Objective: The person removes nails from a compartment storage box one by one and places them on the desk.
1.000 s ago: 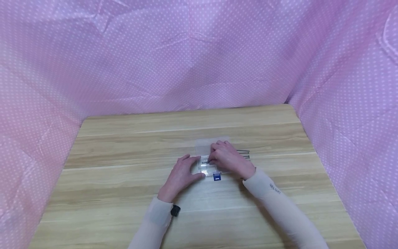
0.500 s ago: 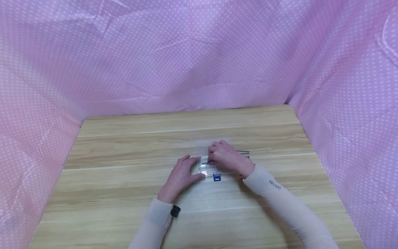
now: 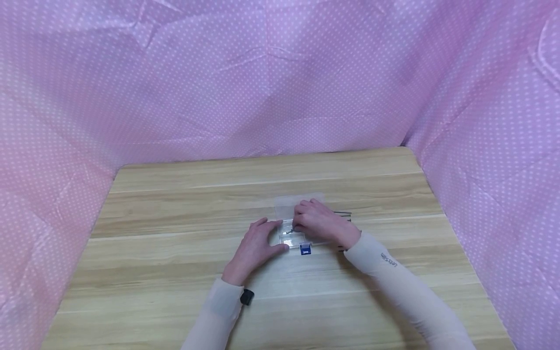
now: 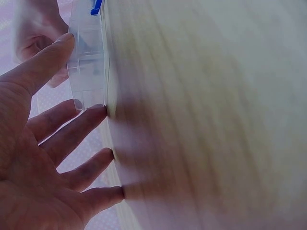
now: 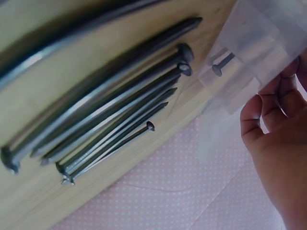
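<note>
Two hands meet at a small clear plastic box [image 3: 292, 228] lying near the middle of the wooden table [image 3: 175, 253], and we hold it between them. Our left hand [image 3: 255, 245] rests at the box's left side with fingers straight and spread, thumb and forefinger touching its edges; the left wrist view shows those fingers [image 4: 72, 129] fanned against the table. Our right hand [image 3: 321, 221] lies over the box's right part, fingers curled down inside it around a small nail [image 3: 288, 232], though we cannot tell for sure whether they pinch it. A blue latch [image 3: 305, 249] sits on the box's near edge. Just right of the box, partly hidden by the right hand, a row of long dark nails [image 5: 110, 115] lies side by side on the table. Pink dotted cloth [image 3: 280, 78] hangs behind and at both sides.
</note>
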Demonstrator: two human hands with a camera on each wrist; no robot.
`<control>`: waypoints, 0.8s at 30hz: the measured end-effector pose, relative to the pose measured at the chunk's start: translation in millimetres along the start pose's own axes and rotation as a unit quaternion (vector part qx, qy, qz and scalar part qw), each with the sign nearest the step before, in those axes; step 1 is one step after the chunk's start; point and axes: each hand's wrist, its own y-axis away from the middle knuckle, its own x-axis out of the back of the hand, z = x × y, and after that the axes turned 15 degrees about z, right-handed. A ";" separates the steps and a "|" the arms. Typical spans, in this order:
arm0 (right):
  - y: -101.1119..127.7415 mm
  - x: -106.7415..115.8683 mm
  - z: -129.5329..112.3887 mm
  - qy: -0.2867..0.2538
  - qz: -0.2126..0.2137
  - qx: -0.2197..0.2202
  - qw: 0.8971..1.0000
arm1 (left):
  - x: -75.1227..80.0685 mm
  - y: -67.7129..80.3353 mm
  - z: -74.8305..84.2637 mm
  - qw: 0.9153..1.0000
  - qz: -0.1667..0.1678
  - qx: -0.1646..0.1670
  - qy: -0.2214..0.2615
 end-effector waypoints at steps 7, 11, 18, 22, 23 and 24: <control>1.9 -0.2 -0.6 -0.018 -0.007 -0.023 1.000 | 0.1 0.3 1.3 1.000 0.000 0.000 -0.002; 2.8 0.0 -0.6 -0.024 -0.010 -0.031 0.999 | -0.3 0.6 1.4 1.000 0.000 0.000 -0.002; 4.9 1.3 -0.5 -0.027 -0.013 -0.030 0.999 | -0.8 0.6 1.4 1.000 -0.005 0.005 -0.004; 6.2 1.2 0.0 -0.027 -0.010 -0.027 0.999 | -1.1 -0.1 1.3 1.000 -0.006 0.015 -0.003; 6.4 1.2 0.2 -0.028 -0.009 -0.027 0.999 | -1.1 -0.2 1.3 1.000 -0.007 0.017 -0.003; 6.5 1.0 0.5 -0.030 -0.008 -0.027 0.999 | -1.1 -0.2 1.2 1.000 -0.007 0.018 -0.004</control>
